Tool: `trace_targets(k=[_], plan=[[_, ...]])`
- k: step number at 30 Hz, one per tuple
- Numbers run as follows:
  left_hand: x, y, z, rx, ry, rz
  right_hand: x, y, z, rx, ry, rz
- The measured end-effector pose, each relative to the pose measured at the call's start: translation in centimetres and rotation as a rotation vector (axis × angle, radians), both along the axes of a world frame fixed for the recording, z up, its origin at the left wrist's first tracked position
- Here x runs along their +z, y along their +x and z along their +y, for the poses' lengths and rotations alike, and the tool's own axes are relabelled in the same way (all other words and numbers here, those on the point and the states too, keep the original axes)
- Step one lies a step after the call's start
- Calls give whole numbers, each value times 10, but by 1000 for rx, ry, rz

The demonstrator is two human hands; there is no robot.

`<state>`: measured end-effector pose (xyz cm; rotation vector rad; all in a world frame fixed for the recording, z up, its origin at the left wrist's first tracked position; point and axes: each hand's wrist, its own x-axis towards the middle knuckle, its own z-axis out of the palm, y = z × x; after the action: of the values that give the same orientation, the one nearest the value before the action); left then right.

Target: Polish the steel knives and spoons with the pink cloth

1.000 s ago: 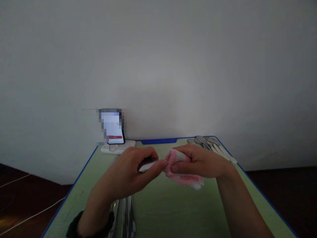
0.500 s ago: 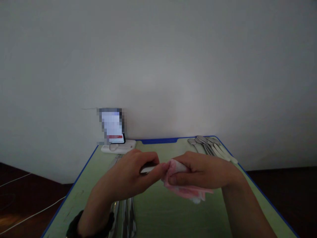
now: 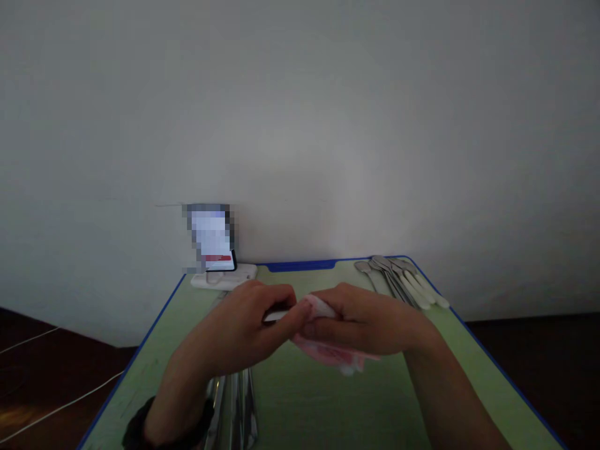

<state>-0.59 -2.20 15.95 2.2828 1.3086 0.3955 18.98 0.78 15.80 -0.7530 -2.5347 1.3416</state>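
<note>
My left hand (image 3: 248,325) is closed around a white-handled piece of cutlery (image 3: 275,317). Only a short stretch of its handle shows between thumb and fingers; the far end is hidden. Pressed up against the left fingertips, my right hand (image 3: 360,319) grips a crumpled pink and white cloth (image 3: 328,355). The cloth seems wrapped about the hidden end of the utensil, and its loose folds hang below the right thumb. Both hands are held above the middle of the green table (image 3: 323,406).
Several spoons (image 3: 394,275), some white-handled, lie piled at the table's back right. Shiny metal cutlery (image 3: 241,409) lies beneath my left forearm. At the back left a phone (image 3: 213,240) leans upright on a white base (image 3: 246,275). The wall (image 3: 300,125) rises behind.
My right hand and the cloth have slid left, closer to my left hand. The left hand has barely shifted and keeps its hold.
</note>
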Motion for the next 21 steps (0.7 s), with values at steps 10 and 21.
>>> trace_targets(k=[10, 21], plan=[[-5, -27, 6, 20, 74, -129, 8, 12, 1, -37, -24, -2], [-6, -44, 2, 238, 128, -281, 13, 32, 0, -191, 1, 43]])
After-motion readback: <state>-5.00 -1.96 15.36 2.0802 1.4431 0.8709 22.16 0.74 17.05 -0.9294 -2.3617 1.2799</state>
